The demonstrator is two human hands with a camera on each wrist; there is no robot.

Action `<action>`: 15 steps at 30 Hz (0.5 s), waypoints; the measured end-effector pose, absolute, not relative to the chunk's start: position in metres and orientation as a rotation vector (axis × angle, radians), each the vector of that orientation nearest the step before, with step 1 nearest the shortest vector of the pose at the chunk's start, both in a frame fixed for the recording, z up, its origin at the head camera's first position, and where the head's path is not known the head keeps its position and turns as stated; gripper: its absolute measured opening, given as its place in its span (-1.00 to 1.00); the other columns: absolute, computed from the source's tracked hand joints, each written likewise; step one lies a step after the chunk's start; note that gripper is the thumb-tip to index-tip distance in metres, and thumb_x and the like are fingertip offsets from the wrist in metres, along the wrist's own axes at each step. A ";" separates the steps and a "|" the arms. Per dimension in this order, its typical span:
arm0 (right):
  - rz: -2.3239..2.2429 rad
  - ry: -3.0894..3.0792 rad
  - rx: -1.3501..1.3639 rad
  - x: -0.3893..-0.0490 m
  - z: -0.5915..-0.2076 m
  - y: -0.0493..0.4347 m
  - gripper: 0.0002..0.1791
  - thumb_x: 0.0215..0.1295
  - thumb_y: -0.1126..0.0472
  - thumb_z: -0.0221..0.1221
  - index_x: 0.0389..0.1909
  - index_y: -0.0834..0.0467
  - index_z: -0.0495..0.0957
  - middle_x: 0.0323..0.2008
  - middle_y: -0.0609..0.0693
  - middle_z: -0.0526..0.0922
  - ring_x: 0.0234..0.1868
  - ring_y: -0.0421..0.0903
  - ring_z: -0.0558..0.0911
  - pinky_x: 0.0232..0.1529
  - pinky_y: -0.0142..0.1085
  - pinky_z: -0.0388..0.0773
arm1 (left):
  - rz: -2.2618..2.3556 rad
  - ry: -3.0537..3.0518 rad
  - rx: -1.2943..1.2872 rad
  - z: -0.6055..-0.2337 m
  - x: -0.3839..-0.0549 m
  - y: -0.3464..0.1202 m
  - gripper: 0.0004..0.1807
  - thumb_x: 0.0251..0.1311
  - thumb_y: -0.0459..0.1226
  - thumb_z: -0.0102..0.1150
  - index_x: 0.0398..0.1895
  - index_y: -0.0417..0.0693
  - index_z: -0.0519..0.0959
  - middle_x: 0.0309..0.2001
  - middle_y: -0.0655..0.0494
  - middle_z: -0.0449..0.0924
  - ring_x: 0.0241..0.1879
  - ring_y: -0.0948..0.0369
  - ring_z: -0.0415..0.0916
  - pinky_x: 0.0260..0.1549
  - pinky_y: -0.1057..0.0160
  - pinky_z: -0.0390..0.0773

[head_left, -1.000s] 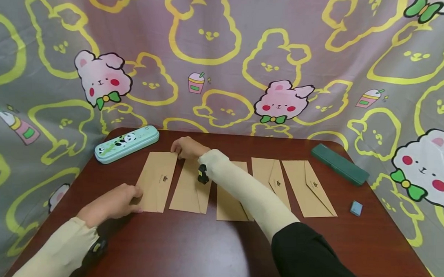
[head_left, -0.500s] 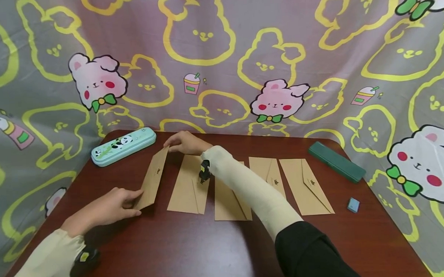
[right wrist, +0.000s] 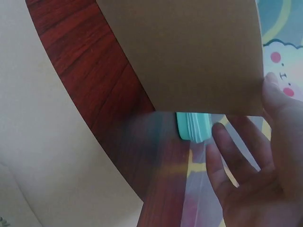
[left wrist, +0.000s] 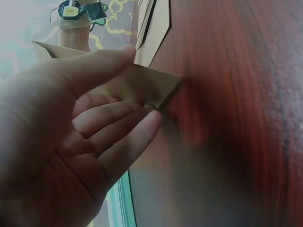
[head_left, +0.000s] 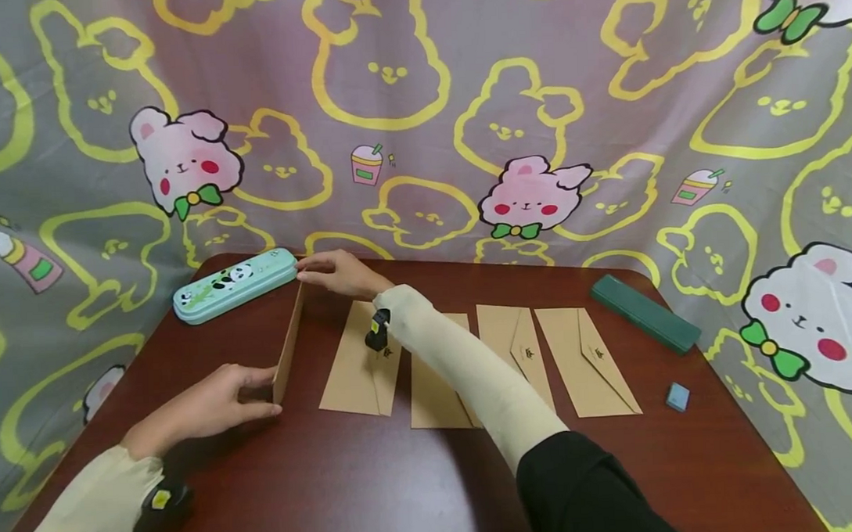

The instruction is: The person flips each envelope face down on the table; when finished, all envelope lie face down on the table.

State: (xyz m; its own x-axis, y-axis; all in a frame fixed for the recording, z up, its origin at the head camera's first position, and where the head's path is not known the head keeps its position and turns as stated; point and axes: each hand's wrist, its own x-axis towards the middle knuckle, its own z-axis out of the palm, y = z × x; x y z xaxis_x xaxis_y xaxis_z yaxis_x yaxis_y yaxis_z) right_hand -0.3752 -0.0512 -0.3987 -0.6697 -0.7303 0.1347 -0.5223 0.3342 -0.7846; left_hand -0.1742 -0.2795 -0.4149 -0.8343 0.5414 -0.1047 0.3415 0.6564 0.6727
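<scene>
A kraft-paper envelope stands on its long edge at the left of the table, seen nearly edge-on in the head view. My left hand pinches its near end between thumb and fingers. At the far end, my right hand holds the top corner. The right wrist view shows the envelope's plain brown face with the right thumb on its edge and the other fingers spread below. In the left wrist view the left thumb overlaps the paper. Another envelope lies flat just to the right.
Several more envelopes lie flat in a row, among them one at the right end. A mint panda pencil case sits at the back left. At the right are a dark green case and a small blue block. Patterned cloth hangs behind.
The leftmost envelope, flat on the table a second ago, has been tilted up onto its edge between both hands. The right hand has shifted left with its far end.
</scene>
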 end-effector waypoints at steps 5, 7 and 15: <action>-1.206 2.438 -1.169 -0.372 -0.397 -0.053 -0.53 0.53 -0.04 0.14 0.36 0.01 0.54 0.31 -0.03 0.62 0.37 -0.20 0.52 0.31 -0.36 0.48 | 0.827 2.809 0.640 -0.405 -0.172 -0.274 0.27 0.10 0.19 0.46 0.59 -0.40 0.01 0.26 -0.21 0.61 0.26 -0.16 0.57 0.13 -0.16 0.59; -1.198 2.451 -1.177 -0.372 -0.395 -0.053 -0.52 0.54 -0.04 0.14 0.36 0.05 0.54 0.32 0.01 0.61 0.36 -0.17 0.54 0.31 -0.33 0.48 | 0.766 2.919 0.636 -0.397 -0.171 -0.272 0.37 0.02 0.24 0.49 0.64 -0.28 -0.10 0.17 -0.09 0.64 0.20 -0.11 0.58 0.14 -0.23 0.54; -1.152 2.464 -1.156 -0.367 -0.395 -0.059 -0.52 0.54 -0.04 0.13 0.38 0.02 0.52 0.36 0.02 0.57 0.40 -0.14 0.51 0.36 -0.27 0.47 | 0.944 3.004 0.956 -0.390 -0.169 -0.270 -0.28 0.00 -0.10 0.62 0.30 0.14 0.56 -0.22 0.32 0.57 -0.19 0.39 0.49 -0.28 0.32 0.54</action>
State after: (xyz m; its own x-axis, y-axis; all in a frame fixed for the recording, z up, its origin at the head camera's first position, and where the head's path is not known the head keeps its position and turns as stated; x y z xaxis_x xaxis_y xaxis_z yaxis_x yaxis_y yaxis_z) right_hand -0.3674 -0.0587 -0.3954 -0.6796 -0.7185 0.1481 -0.5744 0.3956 -0.7166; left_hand -0.1693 -0.2701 -0.3900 -0.8209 0.4851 0.3013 0.5702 0.6682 0.4778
